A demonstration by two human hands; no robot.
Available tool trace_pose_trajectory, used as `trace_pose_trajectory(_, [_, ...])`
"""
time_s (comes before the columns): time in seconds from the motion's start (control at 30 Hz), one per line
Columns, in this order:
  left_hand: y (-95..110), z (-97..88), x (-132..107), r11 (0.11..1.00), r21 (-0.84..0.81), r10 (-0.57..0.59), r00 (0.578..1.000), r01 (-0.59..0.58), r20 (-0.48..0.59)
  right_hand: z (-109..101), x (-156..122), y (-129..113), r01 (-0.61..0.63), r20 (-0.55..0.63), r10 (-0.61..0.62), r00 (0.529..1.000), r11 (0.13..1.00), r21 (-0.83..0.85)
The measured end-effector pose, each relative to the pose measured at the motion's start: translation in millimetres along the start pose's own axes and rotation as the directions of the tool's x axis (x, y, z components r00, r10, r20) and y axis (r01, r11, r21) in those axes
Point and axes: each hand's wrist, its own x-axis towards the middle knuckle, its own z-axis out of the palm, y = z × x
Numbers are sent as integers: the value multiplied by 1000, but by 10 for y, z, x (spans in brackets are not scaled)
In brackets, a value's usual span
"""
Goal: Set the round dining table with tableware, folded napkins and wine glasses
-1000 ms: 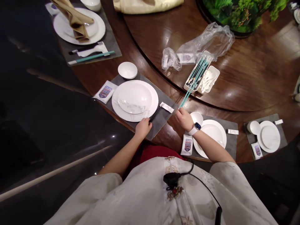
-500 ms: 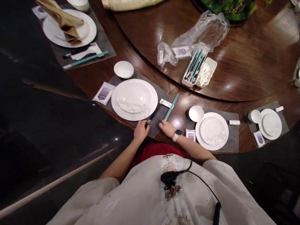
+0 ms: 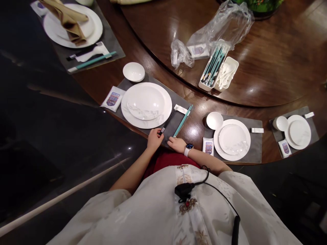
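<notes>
Black chopsticks (image 3: 169, 120), packet (image 3: 112, 98) with illegible lettering

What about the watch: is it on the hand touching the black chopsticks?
No, the watch is on the wrist of the right hand, while the left hand, touching the black chopsticks, wears none.
</notes>
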Motion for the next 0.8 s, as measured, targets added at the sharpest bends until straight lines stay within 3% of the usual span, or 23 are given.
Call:
trace_pose_trajectory(0.2, [41, -6, -90, 996, 66, 70, 997, -67, -46, 36, 70, -25, 37, -3, -37, 999, 998, 44])
trace_pose_trajectory(0.37, [118, 55, -220, 981, 109, 139, 975, -159, 176, 21, -64, 69, 34, -65, -28, 998, 995, 99])
trace_pose_trajectory(0.53, [230, 123, -349, 919, 324, 119, 942, -224, 315, -136, -478, 465, -121, -253, 184, 950, 962, 244])
trace_pose_trajectory(0.6, [256, 135, -383, 900, 365, 117, 940, -238, 322, -272, -658, 699, -180, -342, 287, 895, 934, 310])
trace_pose_trajectory(0.67, [266, 144, -408, 889, 390, 116, 941, -241, 317, -462, -813, 972, -227, -437, 392, 809, 896, 383])
trace_pose_trajectory(0.8, [255, 166, -447, 881, 430, 75, 957, -195, 279, -984, -1025, 1626, -350, -538, 629, 561, 769, 535])
